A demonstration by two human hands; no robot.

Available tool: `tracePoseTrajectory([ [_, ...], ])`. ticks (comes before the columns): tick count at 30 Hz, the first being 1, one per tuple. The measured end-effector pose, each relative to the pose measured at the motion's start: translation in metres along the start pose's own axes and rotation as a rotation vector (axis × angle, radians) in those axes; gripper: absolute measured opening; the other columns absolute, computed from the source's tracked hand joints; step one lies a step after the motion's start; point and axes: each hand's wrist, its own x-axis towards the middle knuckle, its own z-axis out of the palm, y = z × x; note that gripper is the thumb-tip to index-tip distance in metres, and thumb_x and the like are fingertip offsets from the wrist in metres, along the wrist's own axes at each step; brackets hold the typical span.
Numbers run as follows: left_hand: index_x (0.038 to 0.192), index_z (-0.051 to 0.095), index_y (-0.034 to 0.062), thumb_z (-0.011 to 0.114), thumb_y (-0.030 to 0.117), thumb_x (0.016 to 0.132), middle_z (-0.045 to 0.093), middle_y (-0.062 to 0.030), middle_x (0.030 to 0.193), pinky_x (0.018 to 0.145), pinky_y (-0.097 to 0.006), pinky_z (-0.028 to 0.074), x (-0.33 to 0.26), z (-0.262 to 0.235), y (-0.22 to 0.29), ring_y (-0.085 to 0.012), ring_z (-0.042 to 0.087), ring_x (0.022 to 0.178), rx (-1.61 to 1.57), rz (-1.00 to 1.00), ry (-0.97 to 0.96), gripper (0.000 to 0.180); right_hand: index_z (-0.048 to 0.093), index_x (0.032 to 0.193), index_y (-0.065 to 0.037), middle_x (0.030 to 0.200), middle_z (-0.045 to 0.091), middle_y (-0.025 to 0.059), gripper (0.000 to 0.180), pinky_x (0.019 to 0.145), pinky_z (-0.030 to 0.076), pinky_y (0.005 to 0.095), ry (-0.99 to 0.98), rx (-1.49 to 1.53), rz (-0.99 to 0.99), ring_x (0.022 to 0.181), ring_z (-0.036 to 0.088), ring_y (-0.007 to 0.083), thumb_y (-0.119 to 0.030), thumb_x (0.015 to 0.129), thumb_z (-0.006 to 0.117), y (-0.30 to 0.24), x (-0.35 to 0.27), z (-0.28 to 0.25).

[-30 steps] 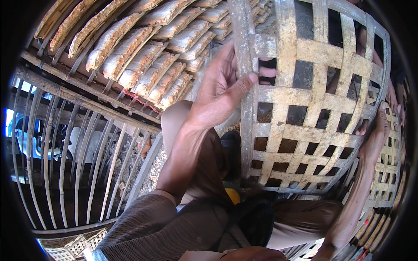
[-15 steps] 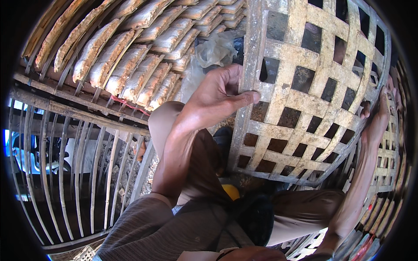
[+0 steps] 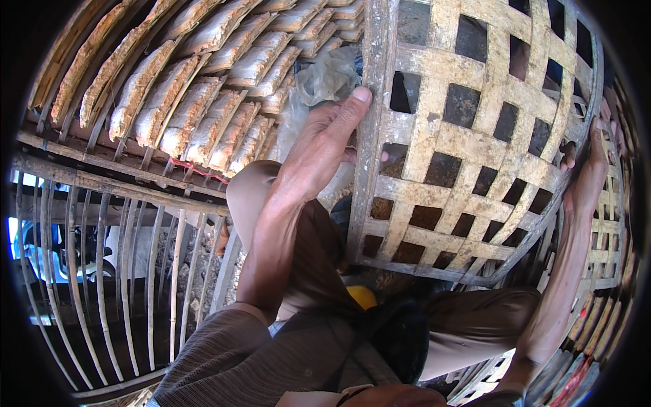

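A woven bamboo tray (image 3: 468, 139), with wide square gaps and a worn wooden frame, is held tilted in front of me between both hands. My left hand (image 3: 319, 146) closes round the frame's left bar. Its thumb lies up along the bar, and a fingertip shows through a gap behind it. On the opposite side my right hand (image 3: 588, 173) grips the right edge, its fingertips curling to the inner side. The tray's lower edge is above my legs, and its far end runs out of the picture.
At upper left, overlapping pale slabs (image 3: 203, 119) with rough orange-brown edges lie in rows on slats. Crumpled clear plastic (image 3: 329, 78) is beside them. A bamboo slat fence (image 3: 146, 285) stands at lower left. More woven panels (image 3: 603, 254) and stacked slats are at far right.
The tray has shifted slightly left. My left thumb has moved from across the frame's bar to lie up along it, while my right hand keeps its grip.
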Motion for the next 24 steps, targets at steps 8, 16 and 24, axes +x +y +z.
tracePoseTrajectory([
  [8, 0.126, 0.065, 0.0008, 0.067, 0.026, 0.104, 0.076, -0.0093, 0.100, 0.089, -0.030, 0.054, -0.006, 0.007, 0.018, -0.0155, 0.072, 0.089, -0.157, -0.010, -0.061, 0.033, 0.056, 0.142, -0.003, 0.120, 0.063, 0.0006, 0.041, 0.059, 0.039, 0.0241, 0.045, 0.007, 0.003, 0.068, 0.044, 0.0094, -0.029, 0.112, 0.046, -0.002, 0.005, -0.004],
  [16, 0.123, 0.065, -0.0037, 0.075, 0.027, 0.099, 0.068, 0.0018, 0.084, 0.067, -0.019, 0.049, 0.000, 0.004, -0.009, -0.0039, 0.062, 0.081, 0.363, 0.261, -0.048, 0.040, 0.059, 0.136, -0.003, 0.081, 0.055, 0.0006, 0.036, 0.061, 0.037, 0.0237, 0.144, -0.044, -0.028, 0.064, 0.042, 0.0089, -0.023, 0.112, 0.040, -0.003, -0.001, 0.012],
  [24, 0.125, 0.068, 0.0018, 0.075, 0.017, 0.098, 0.075, -0.0026, 0.097, 0.076, -0.022, 0.052, 0.000, 0.005, -0.009, -0.0060, 0.067, 0.085, 0.202, 0.227, -0.057, 0.032, 0.057, 0.138, -0.003, 0.130, 0.058, 0.0009, 0.034, 0.065, 0.040, 0.0253, 0.057, -0.044, -0.076, 0.072, 0.045, 0.0099, -0.022, 0.111, 0.049, 0.011, 0.016, -0.014],
])
